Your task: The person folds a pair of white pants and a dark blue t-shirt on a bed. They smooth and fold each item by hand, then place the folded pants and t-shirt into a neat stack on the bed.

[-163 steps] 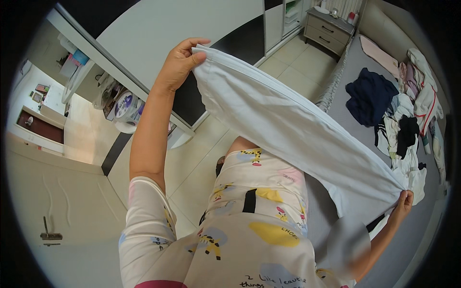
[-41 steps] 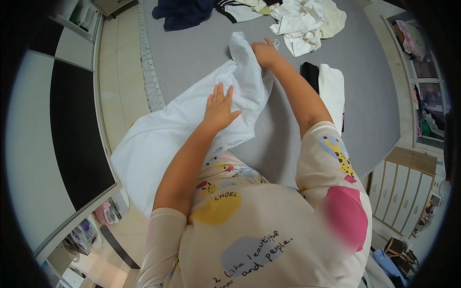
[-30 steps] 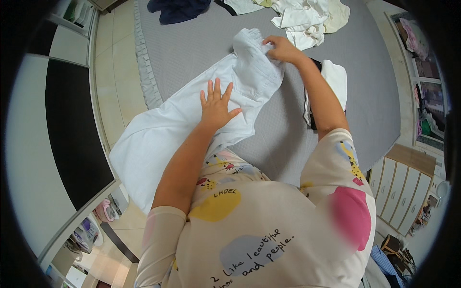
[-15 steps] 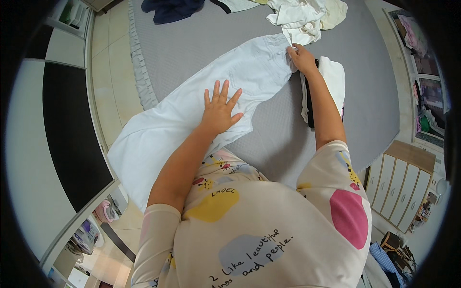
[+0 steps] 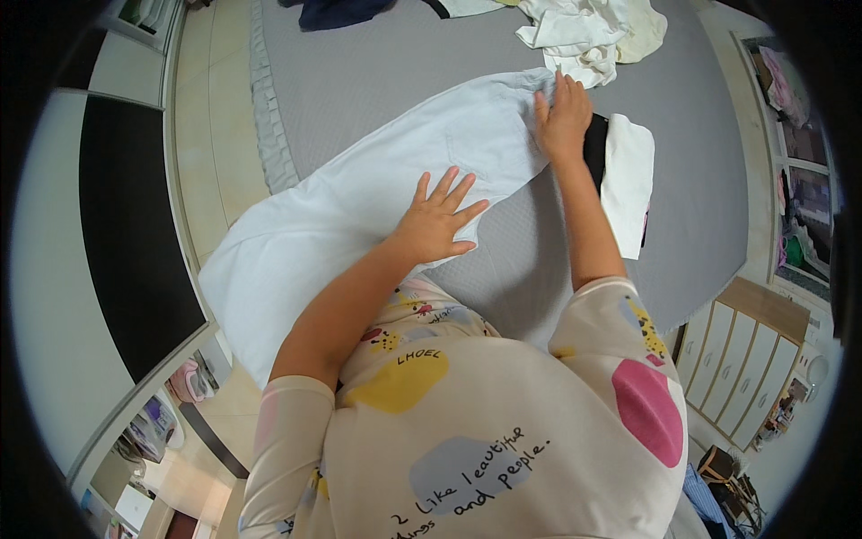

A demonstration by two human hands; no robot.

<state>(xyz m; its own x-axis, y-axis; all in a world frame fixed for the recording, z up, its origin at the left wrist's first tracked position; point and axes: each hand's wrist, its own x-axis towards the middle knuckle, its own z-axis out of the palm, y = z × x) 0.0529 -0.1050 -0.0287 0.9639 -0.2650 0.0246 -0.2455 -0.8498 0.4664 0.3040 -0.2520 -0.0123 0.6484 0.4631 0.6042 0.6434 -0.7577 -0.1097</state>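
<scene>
A pair of pale blue trousers (image 5: 359, 180) lies slantwise over the bed, with the waistband at the far right and the legs hanging over the near left edge. My left hand (image 5: 435, 220) rests on the middle of the cloth, palm down with its fingers spread. Up at the waistband end is my right hand (image 5: 564, 119), its fingers stretched out over the edge and the thumb apart on the cloth. Just right of that wrist, folded white and black clothes (image 5: 627, 184) are laid together, partly covered by my forearm.
The clothes lie on a grey quilted bed cover (image 5: 700, 180) with a ruffled left edge. Farther off are rumpled white and cream garments (image 5: 593, 40) and a navy garment (image 5: 346, 11). A black-and-white wardrobe (image 5: 126, 234) stands at left, a drawer chest (image 5: 741, 368) at right.
My right hand has gone from gripping the waistband corner to lying with straightened fingers at that end. My left hand has slid slightly right. The trousers' waist end looks smoother.
</scene>
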